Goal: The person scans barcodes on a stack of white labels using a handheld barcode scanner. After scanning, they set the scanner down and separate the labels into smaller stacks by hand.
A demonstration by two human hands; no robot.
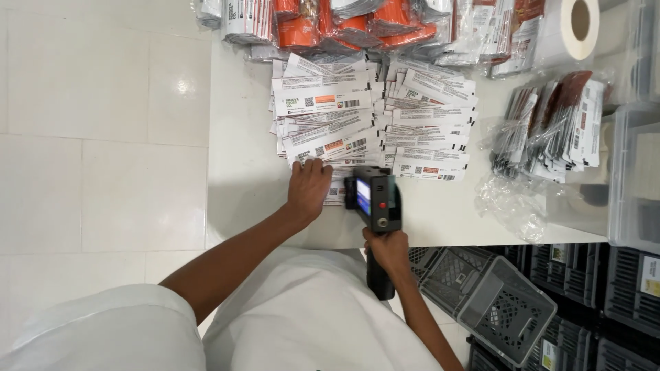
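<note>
Handheld printer (373, 199) is the tool in use, black, pistol-shaped, small lit screen facing up, sitting at 6 o'clock of the fanned white packets (371, 120) on the white table (240, 172). Going left to right: our left hand (309, 187) lies flat, fingers spread, pressing down the near edge of the packet row at about 7 o'clock of the spread; just beside it, at 3 o'clock, the printer head rests on the packets; below it our right hand (388, 251) is closed round the printer's handle. We judge the printer rigid, fairly hefty, best held by that handle, with the screen left free. Packets look thin, light, glossy and likely to slide, so a flat palm on top suits them. Further right, at 2 o'clock, bagged dark sachets (550, 124); at 5 o'clock, grey crate (495, 295) under the table edge.
</note>
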